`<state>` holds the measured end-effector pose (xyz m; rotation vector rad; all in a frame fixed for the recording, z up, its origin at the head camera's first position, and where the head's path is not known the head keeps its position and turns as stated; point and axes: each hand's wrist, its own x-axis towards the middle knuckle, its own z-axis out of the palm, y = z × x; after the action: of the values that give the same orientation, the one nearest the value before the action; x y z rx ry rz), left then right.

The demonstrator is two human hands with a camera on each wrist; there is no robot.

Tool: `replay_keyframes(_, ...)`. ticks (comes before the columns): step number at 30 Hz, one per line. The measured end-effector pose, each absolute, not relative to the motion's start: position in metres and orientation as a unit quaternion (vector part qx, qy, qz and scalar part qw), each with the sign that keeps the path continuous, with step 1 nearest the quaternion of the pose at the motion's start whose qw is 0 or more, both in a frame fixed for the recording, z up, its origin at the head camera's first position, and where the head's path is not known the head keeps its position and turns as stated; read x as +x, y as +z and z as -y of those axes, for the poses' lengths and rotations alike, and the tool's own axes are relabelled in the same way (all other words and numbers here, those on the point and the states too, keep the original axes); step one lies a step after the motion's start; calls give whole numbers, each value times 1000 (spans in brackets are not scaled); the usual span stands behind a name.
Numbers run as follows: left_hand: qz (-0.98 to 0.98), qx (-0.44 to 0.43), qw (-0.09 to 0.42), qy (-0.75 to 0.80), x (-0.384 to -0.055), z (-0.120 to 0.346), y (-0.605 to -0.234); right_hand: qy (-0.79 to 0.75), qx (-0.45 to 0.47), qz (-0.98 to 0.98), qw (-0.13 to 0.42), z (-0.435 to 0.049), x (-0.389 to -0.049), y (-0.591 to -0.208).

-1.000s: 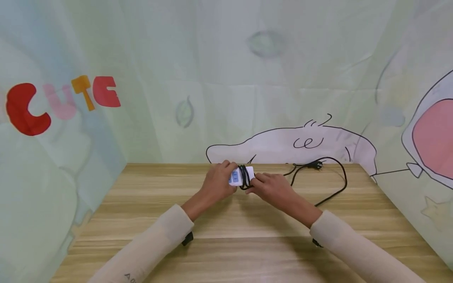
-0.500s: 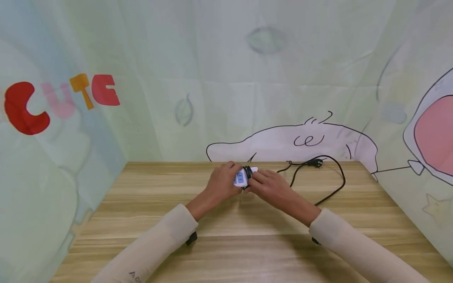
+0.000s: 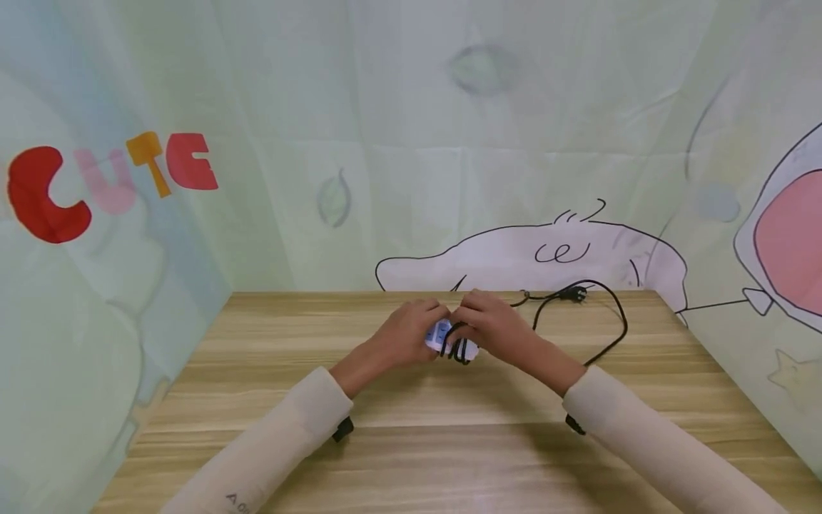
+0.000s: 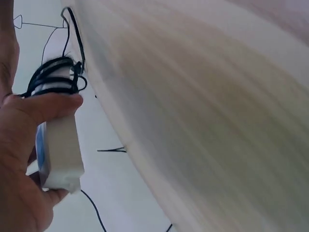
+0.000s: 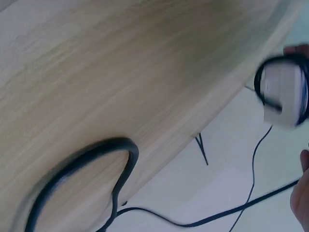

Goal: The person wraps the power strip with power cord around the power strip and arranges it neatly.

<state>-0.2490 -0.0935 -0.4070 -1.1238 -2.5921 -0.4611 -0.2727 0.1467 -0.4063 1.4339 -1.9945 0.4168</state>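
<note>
A white power strip [image 3: 440,335] with blue socket faces is held up over the wooden table. My left hand [image 3: 411,333] grips one end of it, its thumb across the strip in the left wrist view [image 4: 58,106]. Several turns of the strip's black power cord [image 3: 458,351] wrap the other end. At that end my right hand [image 3: 497,327] holds the cord's running length, fingers bent above the strip. In the right wrist view the cord [image 5: 227,212] leads up to the right hand [image 5: 301,198], which is apart from the strip's end.
The rest of the cord loops over the right rear of the table [image 3: 385,442], with its black plug [image 3: 574,293] near the back edge. A printed fabric backdrop [image 3: 289,214] stands close behind and at both sides.
My right hand has come up from the strip's far end to above it, drawing cord along. The strip has shifted slightly right and tilted; the left hand keeps its grip.
</note>
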Motion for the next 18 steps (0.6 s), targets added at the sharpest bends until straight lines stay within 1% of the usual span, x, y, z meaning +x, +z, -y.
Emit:
replay_keyframes(3, 892, -403, 122, -168, -245, 100, -407, 228, 545, 764, 260, -152, -281, -403)
replay_keyframes(7, 892, -402, 84, -189, -242, 101, -411, 304, 521, 783, 153, -161, -287, -399)
replay_keyframes(10, 891, -406, 75, -191, -241, 100, -412, 330, 502, 794, 96, -164, -290, -398)
replay_keyframes(12, 889, -410, 71, -190, -241, 101, -413, 326, 491, 803, 84, -165, -290, -397)
replay_keyframes(18, 883, -419, 60, -203, -240, 104, -412, 320, 452, 829, 74, -164, -290, -398)
